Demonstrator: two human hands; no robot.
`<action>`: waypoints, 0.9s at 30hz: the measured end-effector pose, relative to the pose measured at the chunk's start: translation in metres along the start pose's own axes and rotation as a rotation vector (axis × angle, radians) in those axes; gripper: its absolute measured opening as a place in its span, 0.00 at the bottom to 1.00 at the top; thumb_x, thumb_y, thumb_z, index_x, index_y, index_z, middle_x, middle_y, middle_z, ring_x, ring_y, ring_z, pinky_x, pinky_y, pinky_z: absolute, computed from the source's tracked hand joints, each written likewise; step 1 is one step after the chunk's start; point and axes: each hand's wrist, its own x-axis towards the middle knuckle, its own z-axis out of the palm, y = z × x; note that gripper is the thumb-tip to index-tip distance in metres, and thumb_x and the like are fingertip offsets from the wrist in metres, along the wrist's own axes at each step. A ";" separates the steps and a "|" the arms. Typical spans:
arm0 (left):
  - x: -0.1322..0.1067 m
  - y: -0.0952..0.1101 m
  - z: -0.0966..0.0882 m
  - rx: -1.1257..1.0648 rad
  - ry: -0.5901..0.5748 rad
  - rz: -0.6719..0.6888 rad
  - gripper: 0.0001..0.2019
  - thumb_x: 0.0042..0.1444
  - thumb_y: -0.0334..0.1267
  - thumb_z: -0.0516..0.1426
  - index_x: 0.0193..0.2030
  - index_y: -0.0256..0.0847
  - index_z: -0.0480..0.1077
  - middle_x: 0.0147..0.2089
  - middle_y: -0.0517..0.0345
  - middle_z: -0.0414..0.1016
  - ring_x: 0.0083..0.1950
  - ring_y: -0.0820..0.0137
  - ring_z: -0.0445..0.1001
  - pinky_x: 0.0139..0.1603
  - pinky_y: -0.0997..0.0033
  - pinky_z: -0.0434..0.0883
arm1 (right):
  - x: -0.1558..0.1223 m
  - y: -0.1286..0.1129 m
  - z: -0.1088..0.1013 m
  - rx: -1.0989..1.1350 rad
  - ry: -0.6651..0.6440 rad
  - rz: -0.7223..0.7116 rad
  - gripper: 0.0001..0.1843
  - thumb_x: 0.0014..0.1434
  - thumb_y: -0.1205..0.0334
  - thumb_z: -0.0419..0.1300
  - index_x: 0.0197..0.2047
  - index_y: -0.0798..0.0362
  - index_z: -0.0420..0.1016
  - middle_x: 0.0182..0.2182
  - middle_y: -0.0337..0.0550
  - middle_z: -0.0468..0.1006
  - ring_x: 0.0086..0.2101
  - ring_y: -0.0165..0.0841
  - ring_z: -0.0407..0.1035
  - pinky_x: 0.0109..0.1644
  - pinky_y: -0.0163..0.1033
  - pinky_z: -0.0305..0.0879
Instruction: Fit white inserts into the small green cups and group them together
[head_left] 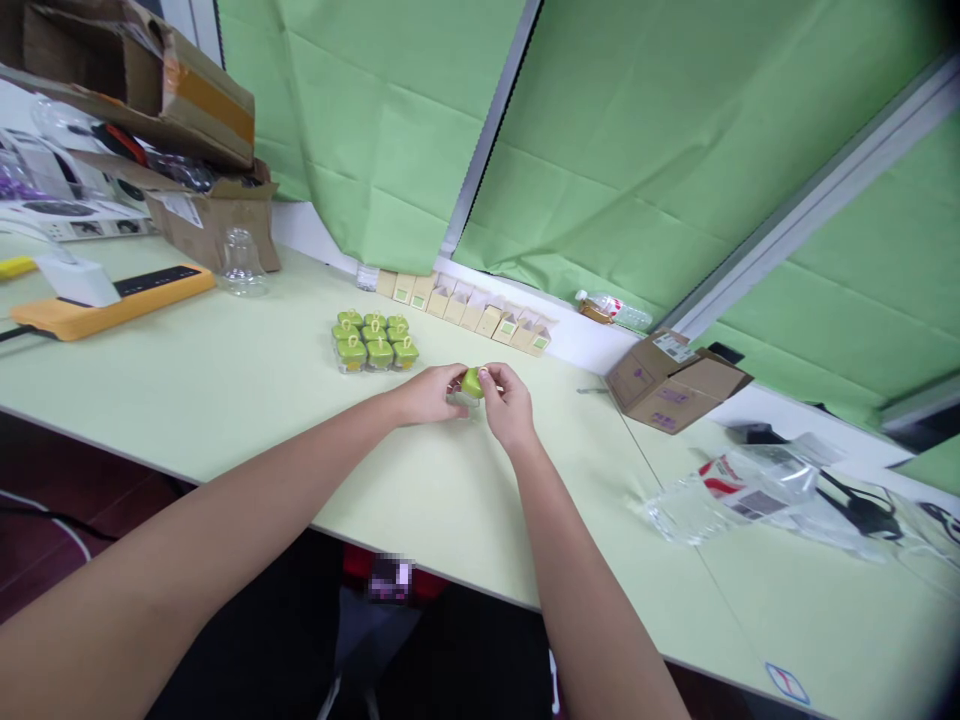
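Over the middle of the table, my left hand (433, 393) is closed around the clear body of a small green-lidded jar (472, 383). My right hand (508, 403) pinches the lid from the other side, thumb and fingers at its top edge. The fingers hide part of the jar. To the left stand several similar clear jars with green lids (379, 352), packed in a tight block with pale loops on top.
A row of small cardboard boxes (469, 307) lines the wall. An orange power strip (150, 297), a clear plastic cup (242, 265) and cartons (225, 225) are at left. To the right are a bottle (615, 310), an open carton (675, 385) and a large crumpled clear bottle (739, 490).
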 end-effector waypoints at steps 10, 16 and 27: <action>0.000 -0.006 0.003 -0.196 0.011 -0.046 0.21 0.41 0.42 0.66 0.43 0.39 0.73 0.37 0.56 0.74 0.38 0.67 0.72 0.41 0.67 0.71 | -0.001 0.014 -0.004 -0.118 -0.132 0.001 0.13 0.61 0.48 0.57 0.38 0.48 0.76 0.35 0.38 0.78 0.33 0.32 0.69 0.41 0.37 0.67; -0.001 -0.010 0.004 -0.205 -0.029 -0.070 0.17 0.43 0.43 0.66 0.39 0.38 0.73 0.29 0.62 0.68 0.31 0.72 0.67 0.33 0.71 0.67 | 0.002 0.024 -0.006 -0.175 -0.151 -0.006 0.14 0.61 0.48 0.56 0.38 0.49 0.76 0.36 0.40 0.79 0.39 0.34 0.72 0.39 0.36 0.66; 0.002 -0.019 0.014 -0.347 -0.032 -0.061 0.15 0.51 0.44 0.62 0.43 0.38 0.73 0.32 0.59 0.71 0.32 0.73 0.69 0.34 0.72 0.67 | 0.003 0.025 -0.009 -0.257 -0.235 0.002 0.13 0.61 0.50 0.56 0.39 0.48 0.76 0.36 0.39 0.80 0.36 0.33 0.73 0.39 0.37 0.67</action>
